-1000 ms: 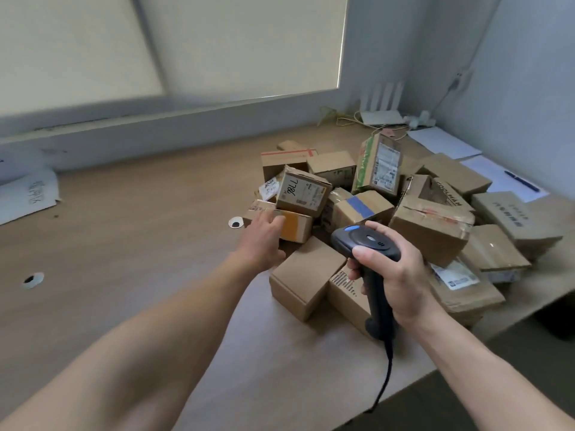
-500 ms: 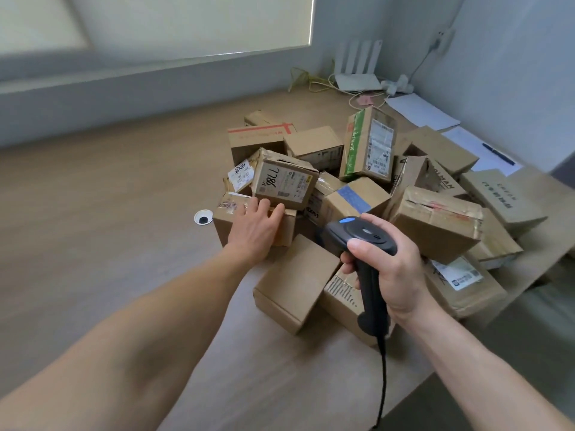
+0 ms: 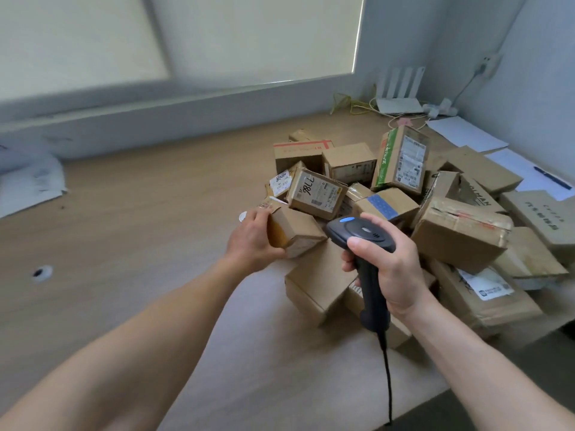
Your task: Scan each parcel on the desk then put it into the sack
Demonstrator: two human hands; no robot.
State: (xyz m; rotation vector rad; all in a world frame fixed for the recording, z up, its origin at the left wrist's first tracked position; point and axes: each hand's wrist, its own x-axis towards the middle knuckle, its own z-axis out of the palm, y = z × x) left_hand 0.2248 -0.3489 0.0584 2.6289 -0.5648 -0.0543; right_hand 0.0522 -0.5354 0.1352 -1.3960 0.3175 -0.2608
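Note:
A heap of several brown cardboard parcels (image 3: 460,237) covers the right half of the wooden desk (image 3: 140,244). My left hand (image 3: 252,241) grips a small cardboard parcel (image 3: 295,231) at the heap's left edge, tilted and lifted off the desk. My right hand (image 3: 389,269) holds a black barcode scanner (image 3: 362,244) by its handle, head pointing left toward that parcel; its cable hangs down past the desk's front edge. A plain box (image 3: 317,284) lies just below the held parcel. No sack is in view.
A white router (image 3: 399,98) with cables sits in the back right corner. Papers and a pen (image 3: 552,178) lie along the right wall. More paper (image 3: 28,188) lies at the far left. Two round holes, one (image 3: 40,272) at the left, mark the desk.
My left hand, which lay on top of the small parcel, now grips it and has tilted and raised it from the heap. The scanner hand has stayed about where it was.

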